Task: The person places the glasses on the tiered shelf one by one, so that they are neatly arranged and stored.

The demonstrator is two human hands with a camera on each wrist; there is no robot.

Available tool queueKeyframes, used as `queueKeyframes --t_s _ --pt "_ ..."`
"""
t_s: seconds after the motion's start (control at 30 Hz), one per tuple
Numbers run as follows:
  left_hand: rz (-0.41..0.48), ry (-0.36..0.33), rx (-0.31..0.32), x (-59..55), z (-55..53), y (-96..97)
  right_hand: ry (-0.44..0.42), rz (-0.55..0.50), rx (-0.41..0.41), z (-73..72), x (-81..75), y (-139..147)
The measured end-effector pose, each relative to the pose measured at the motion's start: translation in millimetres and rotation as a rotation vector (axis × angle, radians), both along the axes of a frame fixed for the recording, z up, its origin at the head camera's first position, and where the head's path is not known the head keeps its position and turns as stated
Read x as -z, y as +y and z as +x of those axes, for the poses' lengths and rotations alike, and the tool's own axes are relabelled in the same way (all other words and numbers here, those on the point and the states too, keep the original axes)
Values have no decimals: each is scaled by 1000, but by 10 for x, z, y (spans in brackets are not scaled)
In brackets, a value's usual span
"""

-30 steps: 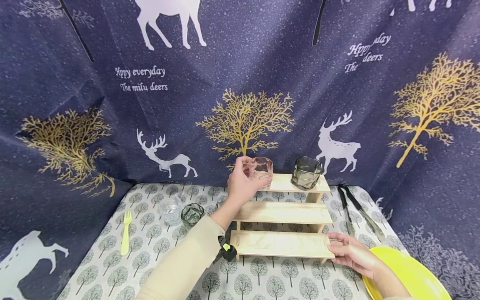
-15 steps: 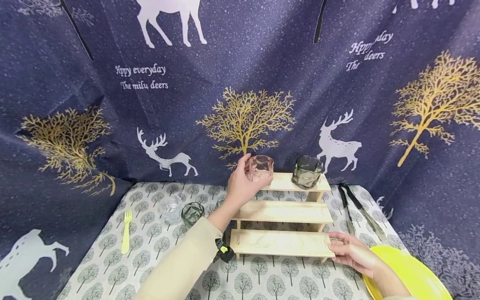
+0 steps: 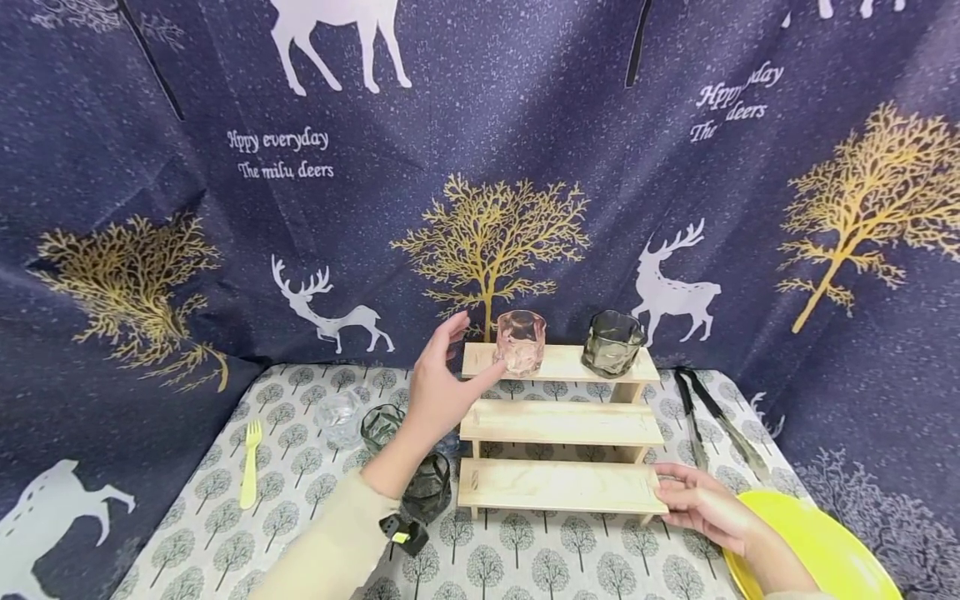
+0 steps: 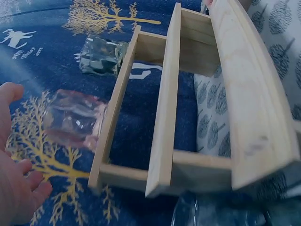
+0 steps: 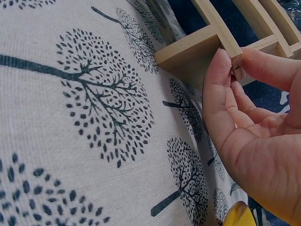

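Note:
A pink glass (image 3: 521, 343) stands on the top board of a three-step wooden shelf (image 3: 562, 422). Left of it is my left hand (image 3: 442, 393), fingers spread and holding nothing; its thumb tip overlaps the glass edge in the head view. The left wrist view shows a gap between that hand (image 4: 19, 174) and the pink glass (image 4: 75, 118). A smoky grey glass (image 3: 613, 343) occupies the right end of the same board. Between thumb and fingers, my right hand (image 3: 697, 507) pinches the right end of the lowest board, seen close up in the right wrist view.
Left of the shelf are a clear glass (image 3: 340, 419), a green glass (image 3: 382, 427) and a dark glass (image 3: 427, 487), partly behind my left forearm. A yellow fork (image 3: 251, 468) lies farther left. Tongs (image 3: 723, 427) and a yellow plate (image 3: 817, 542) are at right.
My left hand has let go of the pink glass and drawn back to the left, leaving it standing on the top board. My right hand keeps its grip on the lowest board.

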State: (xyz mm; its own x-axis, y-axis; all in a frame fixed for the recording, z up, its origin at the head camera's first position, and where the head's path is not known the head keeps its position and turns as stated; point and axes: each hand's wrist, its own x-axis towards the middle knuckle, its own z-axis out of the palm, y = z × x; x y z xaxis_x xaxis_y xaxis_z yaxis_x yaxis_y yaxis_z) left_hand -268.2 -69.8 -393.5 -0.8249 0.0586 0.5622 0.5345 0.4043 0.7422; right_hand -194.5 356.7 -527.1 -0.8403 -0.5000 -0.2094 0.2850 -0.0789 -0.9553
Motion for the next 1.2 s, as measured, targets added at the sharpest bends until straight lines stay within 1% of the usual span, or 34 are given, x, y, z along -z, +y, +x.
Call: queueKeyframes --t_s 0.07,0.2,0.43,0.53,0.63,0.77,0.9,1.0,1.2 --pt "-10 11 -17 30 53 -106 -12 -1 3 2 -4 -1" --pt "-24 -21 -71 141 144 -330 -34 0 7 11 -14 -2" --pt "-35 -76 -204 484 174 -751 -37 1 1 16 -20 -4" --pt "-47 -122 -248 613 216 -893 -32 11 5 16 -17 -6" --pt "-76 -189 -288 724 263 -1005 -33 10 8 15 -8 -5" --pt "-116 -268 -310 845 296 -1108 -38 4 9 9 3 4" --pt "-150 -308 -313 950 287 -1177 -29 1 10 7 6 5" --pt "-164 -335 -313 1007 279 -1211 -26 -1 7 6 10 2" --pt "-146 -413 -305 1088 276 -1244 -27 9 14 -2 11 -5"
